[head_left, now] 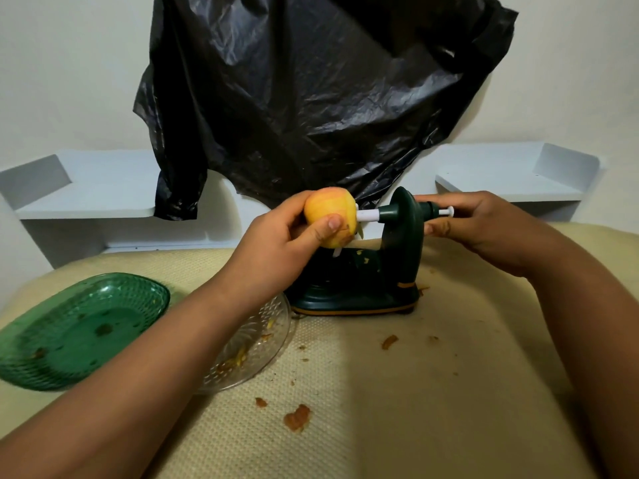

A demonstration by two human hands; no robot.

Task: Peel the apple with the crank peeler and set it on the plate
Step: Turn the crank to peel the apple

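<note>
Fingers (330, 223) grip apple (330, 210) — peeler (380, 271) beside.

No readable text, label, brand, number or sign shows anywhere in the frame, on any object or surface.

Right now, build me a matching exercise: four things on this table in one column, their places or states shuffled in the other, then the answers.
Things:
1. apple
2. green plate
3. clear glass plate
4. crank peeler

Places or states:
A. partly hidden under the left forearm
B. held by the left hand, at the white shaft's tip
C. standing on the mat, right hand at its shaft end
D. far left, only crumbs in it

Pairs: 1-B, 2-D, 3-A, 4-C
</note>
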